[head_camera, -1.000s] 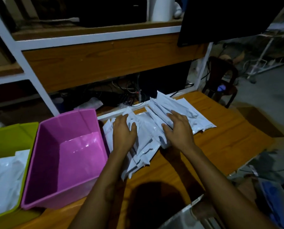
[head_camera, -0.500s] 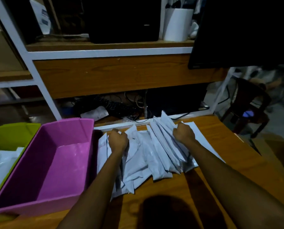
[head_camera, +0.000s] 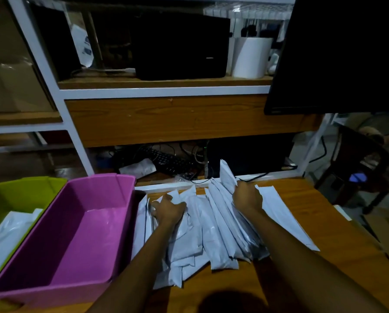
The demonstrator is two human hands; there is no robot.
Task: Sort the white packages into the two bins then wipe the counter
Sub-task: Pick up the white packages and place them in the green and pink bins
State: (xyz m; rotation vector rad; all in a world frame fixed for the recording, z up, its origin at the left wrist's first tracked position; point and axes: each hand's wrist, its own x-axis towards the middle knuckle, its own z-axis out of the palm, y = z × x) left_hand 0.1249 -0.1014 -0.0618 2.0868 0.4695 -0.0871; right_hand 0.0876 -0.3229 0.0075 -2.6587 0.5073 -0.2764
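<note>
Both hands had slid from the middle of the packages (head_camera: 211, 233) to their far ends. The left hand (head_camera: 168, 210) and right hand (head_camera: 247, 196) each curled their fingers round a bunch. The pile lay on the bench (head_camera: 324, 222), centre frame, beside the empty pink bin (head_camera: 125, 180), so sorting looked barely started.

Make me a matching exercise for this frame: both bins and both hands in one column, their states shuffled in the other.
Things:
1 pink bin
2 green bin
3 left hand
4 right hand

States:
A grips white packages at the pile's far end, one sticking up
B nothing inside
C lone white package inside
D grips packages at the pile's side next to the pink bin

Pairs: 1-B, 2-C, 3-D, 4-A
</note>
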